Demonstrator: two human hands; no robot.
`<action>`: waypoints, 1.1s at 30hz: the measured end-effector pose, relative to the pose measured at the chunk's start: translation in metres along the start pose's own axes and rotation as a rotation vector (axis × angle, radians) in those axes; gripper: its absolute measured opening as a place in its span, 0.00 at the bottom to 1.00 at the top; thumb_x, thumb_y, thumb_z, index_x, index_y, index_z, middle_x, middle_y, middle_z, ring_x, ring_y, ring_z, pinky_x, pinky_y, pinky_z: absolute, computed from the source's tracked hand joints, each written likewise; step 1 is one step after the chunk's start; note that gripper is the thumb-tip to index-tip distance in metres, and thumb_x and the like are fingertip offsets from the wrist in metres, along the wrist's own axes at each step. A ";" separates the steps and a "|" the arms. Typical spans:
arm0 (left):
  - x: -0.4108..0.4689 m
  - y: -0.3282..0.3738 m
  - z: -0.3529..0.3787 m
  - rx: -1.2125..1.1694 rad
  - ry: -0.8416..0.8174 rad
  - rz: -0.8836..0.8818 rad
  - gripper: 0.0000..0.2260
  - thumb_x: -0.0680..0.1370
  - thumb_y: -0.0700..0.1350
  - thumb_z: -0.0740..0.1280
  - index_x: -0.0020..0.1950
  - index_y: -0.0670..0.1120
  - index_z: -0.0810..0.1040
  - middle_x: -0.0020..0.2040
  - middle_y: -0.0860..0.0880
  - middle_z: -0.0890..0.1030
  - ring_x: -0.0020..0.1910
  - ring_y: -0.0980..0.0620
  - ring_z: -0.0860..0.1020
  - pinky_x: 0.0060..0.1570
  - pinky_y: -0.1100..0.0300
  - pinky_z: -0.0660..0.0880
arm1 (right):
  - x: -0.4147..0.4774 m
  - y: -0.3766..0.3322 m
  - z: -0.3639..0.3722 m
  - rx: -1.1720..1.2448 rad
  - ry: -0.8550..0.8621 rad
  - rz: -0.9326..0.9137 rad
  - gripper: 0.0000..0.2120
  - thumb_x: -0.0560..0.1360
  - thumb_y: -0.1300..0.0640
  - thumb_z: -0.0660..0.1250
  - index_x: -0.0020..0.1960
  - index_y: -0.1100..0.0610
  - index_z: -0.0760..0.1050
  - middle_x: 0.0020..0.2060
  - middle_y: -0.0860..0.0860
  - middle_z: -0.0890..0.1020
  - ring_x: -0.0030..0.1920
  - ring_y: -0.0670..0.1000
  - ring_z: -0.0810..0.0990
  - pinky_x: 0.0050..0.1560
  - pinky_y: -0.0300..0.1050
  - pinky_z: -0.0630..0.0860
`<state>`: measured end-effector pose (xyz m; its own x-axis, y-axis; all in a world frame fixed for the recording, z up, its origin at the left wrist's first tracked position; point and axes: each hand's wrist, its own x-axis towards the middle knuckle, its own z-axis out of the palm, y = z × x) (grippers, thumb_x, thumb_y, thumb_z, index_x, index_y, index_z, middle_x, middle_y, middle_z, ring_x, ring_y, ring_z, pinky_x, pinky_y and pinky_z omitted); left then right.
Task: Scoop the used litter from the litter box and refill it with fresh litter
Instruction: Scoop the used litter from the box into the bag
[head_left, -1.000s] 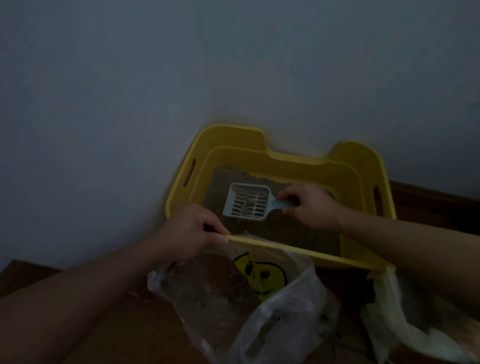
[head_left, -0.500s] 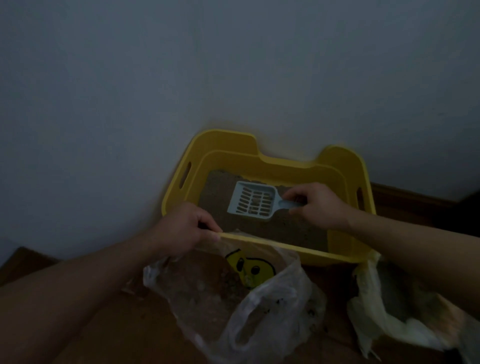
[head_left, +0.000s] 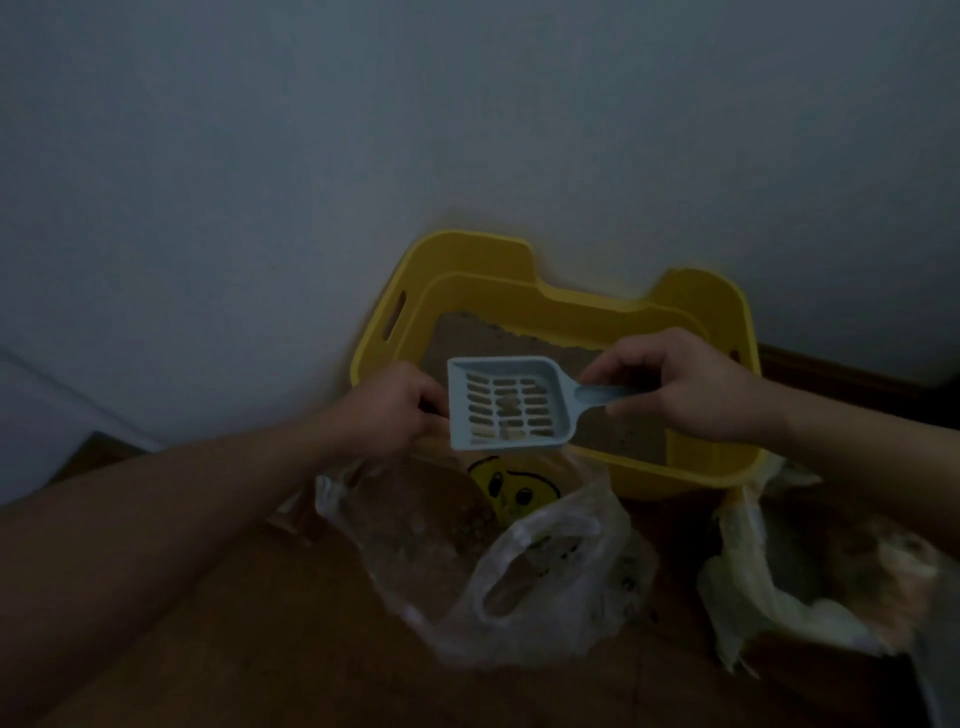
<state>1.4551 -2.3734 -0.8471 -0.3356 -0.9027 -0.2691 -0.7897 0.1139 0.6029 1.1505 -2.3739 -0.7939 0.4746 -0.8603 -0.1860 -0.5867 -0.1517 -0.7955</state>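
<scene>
A yellow litter box (head_left: 545, 306) stands on the floor against the wall, with grey-brown litter (head_left: 498, 340) inside. My right hand (head_left: 685, 387) grips the handle of a pale blue slotted scoop (head_left: 506, 402), lifted above the box's near rim; a few pale litter clumps lie in it. My left hand (head_left: 387, 413) pinches the rim of a clear plastic bag (head_left: 498, 561) against the box's near left edge. The bag hangs open below the scoop, shows a yellow face print, and holds brownish litter.
A second crumpled, pale plastic bag (head_left: 810, 571) lies on the wooden floor (head_left: 260, 623) at the right, beside the box. A plain wall (head_left: 363, 156) rises directly behind the box. A dark skirting board (head_left: 857, 382) runs at the right.
My right hand has lifted the scoop out of the litter and brought it toward me, over the box's near rim and the open bag. My left hand keeps its hold on the bag.
</scene>
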 end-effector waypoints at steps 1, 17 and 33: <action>0.000 0.000 0.000 -0.008 0.003 0.011 0.04 0.75 0.40 0.73 0.48 0.46 0.87 0.44 0.55 0.85 0.40 0.64 0.81 0.43 0.60 0.78 | -0.002 -0.002 0.000 0.002 -0.043 -0.027 0.15 0.71 0.65 0.75 0.50 0.47 0.83 0.45 0.44 0.85 0.47 0.44 0.84 0.51 0.44 0.81; 0.004 0.000 -0.003 -0.026 -0.036 -0.018 0.05 0.73 0.45 0.75 0.49 0.49 0.87 0.38 0.64 0.80 0.39 0.68 0.77 0.40 0.70 0.69 | -0.003 -0.007 0.035 -0.315 -0.410 -0.086 0.10 0.80 0.57 0.65 0.58 0.48 0.82 0.48 0.41 0.84 0.48 0.41 0.81 0.52 0.46 0.78; 0.008 -0.005 -0.002 -0.043 -0.037 0.028 0.04 0.73 0.44 0.76 0.46 0.50 0.87 0.37 0.63 0.81 0.38 0.69 0.79 0.40 0.68 0.73 | -0.001 0.006 0.018 0.025 -0.301 -0.064 0.09 0.73 0.60 0.69 0.45 0.46 0.82 0.44 0.50 0.84 0.46 0.53 0.82 0.49 0.51 0.78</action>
<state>1.4577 -2.3818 -0.8503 -0.3770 -0.8833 -0.2788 -0.7573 0.1206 0.6419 1.1585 -2.3650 -0.8090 0.6849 -0.6663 -0.2949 -0.5353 -0.1855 -0.8241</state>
